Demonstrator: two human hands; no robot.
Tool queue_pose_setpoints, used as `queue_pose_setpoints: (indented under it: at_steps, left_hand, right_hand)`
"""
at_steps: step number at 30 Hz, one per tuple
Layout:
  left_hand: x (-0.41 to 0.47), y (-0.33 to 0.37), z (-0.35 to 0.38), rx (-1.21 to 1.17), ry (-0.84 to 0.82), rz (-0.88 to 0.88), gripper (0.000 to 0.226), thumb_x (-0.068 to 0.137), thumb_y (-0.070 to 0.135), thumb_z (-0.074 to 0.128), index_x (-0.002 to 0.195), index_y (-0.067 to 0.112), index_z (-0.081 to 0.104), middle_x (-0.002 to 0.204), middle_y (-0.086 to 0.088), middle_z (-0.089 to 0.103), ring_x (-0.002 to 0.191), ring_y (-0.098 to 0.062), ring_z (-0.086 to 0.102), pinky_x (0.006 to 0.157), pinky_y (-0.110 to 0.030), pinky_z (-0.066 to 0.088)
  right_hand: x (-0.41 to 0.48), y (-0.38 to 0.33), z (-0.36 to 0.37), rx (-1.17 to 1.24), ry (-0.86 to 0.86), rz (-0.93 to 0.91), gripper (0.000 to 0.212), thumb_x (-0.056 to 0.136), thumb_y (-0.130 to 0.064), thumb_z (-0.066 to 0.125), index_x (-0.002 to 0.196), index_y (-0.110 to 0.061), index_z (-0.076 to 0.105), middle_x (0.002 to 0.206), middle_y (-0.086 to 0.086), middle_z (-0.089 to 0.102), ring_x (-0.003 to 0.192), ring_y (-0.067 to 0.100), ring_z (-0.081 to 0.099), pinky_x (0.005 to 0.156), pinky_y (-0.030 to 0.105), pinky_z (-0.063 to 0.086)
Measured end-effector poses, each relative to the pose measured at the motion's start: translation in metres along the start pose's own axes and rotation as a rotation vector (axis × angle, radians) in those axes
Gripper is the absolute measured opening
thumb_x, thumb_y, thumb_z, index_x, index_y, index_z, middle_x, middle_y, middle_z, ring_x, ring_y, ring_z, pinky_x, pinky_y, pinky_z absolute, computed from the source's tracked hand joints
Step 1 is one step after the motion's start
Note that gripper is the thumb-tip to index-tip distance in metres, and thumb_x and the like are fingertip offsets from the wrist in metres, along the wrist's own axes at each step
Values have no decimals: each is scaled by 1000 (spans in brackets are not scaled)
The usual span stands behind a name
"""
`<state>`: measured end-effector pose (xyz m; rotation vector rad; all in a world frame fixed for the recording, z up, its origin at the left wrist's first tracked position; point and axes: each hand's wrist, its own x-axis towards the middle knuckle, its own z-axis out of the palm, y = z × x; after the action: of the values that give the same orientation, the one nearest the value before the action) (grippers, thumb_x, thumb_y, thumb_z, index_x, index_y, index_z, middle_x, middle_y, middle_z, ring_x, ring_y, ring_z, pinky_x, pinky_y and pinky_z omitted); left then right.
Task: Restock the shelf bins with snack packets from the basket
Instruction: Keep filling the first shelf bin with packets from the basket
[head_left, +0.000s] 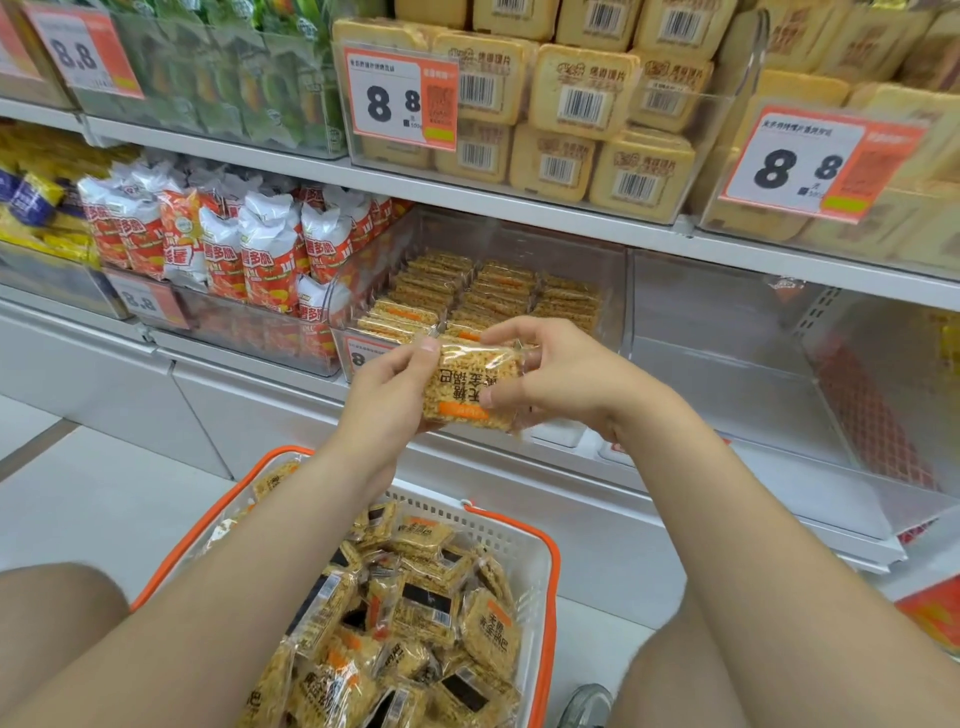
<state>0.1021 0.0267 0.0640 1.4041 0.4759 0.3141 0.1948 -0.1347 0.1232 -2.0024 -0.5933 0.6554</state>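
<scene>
Hands met at centre frame, both on one snack packet (475, 387), clear wrap w/ orange strip. Left hand (387, 392) pinched its left edge, thumb on top, fingers curled under. Right hand (563, 376) clamped the right edge, thumb low on the front, fingers over the top. Packet was held just in front of the clear shelf bin (613, 270), which held rows of same packets. Below, white basket (535, 551) w/ orange rim sat on the floor, full of more packets.
</scene>
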Motion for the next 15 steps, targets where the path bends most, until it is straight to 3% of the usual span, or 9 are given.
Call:
queue_pose_setpoints:
  at_steps: [5, 8, 10, 13, 15]
  left_hand:
    - [2, 1, 3, -62, 13, -160, 24, 102, 31, 55, 101, 14, 72, 91, -7, 77, 81, -22, 72, 81, -39, 55]
    - [-2, 1, 6, 12, -113, -132, 18, 101, 25, 57, 106, 16, 72, 91, -5, 77, 78, -22, 70, 74, -37, 53]
    - [-3, 0, 7, 30, -206, -42, 18, 102, 20, 64, 119, 18, 70, 99, -5, 78, 84, -24, 73, 74, -38, 55]
    - [-2, -3, 6, -7, -266, 58, 32, 102, 16, 67, 134, 19, 62, 116, -7, 78, 101, -25, 75, 82, -37, 58]
    - [-1, -4, 8, -2, -276, 84, 33, 102, 18, 67, 135, 20, 61, 118, -3, 78, 108, -23, 75, 84, -34, 58]
  right_hand:
    - [2, -2, 0, 105, 378, -104, 61, 79, -20, 90, 129, -31, 57, 107, 1, 70, 89, 13, 74, 72, 33, 63]
    - [6, 2, 2, 142, 364, -171, 48, 84, -23, 87, 125, -24, 63, 91, -2, 77, 83, 12, 76, 71, 33, 62]
    - [9, 6, 6, 23, 339, -217, 43, 86, -27, 85, 124, -23, 65, 93, -4, 78, 87, 12, 76, 78, 37, 62]
    - [11, 9, 7, -37, 271, -187, 71, 82, -31, 86, 143, -33, 50, 111, -3, 76, 95, 13, 75, 84, 41, 63]
    - [10, 9, 5, 8, 246, -147, 71, 85, -22, 85, 145, -27, 47, 106, -2, 78, 93, 13, 76, 85, 42, 64]
